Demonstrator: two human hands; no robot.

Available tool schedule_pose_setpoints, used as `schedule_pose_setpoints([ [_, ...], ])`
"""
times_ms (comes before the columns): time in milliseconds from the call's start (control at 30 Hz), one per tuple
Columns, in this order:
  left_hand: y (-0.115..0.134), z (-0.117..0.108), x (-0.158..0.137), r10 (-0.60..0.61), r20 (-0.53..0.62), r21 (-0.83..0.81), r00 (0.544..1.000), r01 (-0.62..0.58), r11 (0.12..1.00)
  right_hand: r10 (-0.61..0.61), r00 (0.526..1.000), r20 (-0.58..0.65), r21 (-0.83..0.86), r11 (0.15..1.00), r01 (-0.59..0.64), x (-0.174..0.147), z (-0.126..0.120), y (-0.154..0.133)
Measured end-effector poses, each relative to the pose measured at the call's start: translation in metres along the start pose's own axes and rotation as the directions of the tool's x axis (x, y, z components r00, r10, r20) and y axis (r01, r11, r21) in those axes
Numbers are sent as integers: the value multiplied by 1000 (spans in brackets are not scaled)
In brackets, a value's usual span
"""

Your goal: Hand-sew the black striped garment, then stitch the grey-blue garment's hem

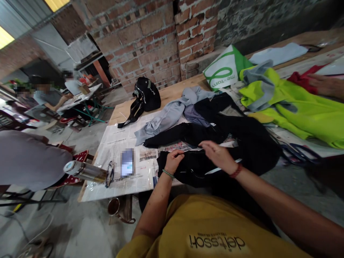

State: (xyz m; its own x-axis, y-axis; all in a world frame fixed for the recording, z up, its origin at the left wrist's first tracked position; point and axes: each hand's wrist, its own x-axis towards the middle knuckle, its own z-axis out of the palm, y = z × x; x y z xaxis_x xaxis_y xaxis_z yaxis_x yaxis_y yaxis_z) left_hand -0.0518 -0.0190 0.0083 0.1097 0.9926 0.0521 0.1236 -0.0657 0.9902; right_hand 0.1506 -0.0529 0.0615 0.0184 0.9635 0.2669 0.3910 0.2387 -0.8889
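A black garment point(193, 166) with white stripes lies at the table's near edge. My left hand point(173, 162), with a green bead bracelet on the wrist, is closed in a pinch at the garment's upper left edge. Just to the right, my right hand point(219, 156), wearing a red cord bracelet, is raised over the same garment. Its thumb and fingers are drawn together; whatever they hold is too small to make out. Another black sleeve point(172, 134) and a grey garment point(169, 111) lie beyond my hands. Scissors with dark blue handles point(299, 154) are to the right.
Newspaper covers the table around a phone point(127, 163), eyeglasses point(109, 174) and a steel flask point(84, 171). Farther back are a black bag point(147, 94) and a green-white bag point(225, 68). Yellow-green clothing point(303, 107) lies right, near another person's hand point(326, 85). Someone sits at left.
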Motion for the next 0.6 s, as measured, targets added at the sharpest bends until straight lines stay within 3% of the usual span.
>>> schedule_pose_setpoints([
  [67,0,-1,0,9,-1,5,1000,-9,1000,-98,986,135,-110,987,113,-7,21,-2],
  [167,-1,-1,0,14,-6,19,1000,-14,1000,-137,960,245,-207,960,190,-13,38,1],
  [367,-1,-1,-1,48,-4,31,999,-48,998,-142,943,301,-268,936,227,-17,40,15],
  [600,0,-1,-3,63,19,30,998,-63,998,-51,947,317,-373,911,174,-18,44,18],
])
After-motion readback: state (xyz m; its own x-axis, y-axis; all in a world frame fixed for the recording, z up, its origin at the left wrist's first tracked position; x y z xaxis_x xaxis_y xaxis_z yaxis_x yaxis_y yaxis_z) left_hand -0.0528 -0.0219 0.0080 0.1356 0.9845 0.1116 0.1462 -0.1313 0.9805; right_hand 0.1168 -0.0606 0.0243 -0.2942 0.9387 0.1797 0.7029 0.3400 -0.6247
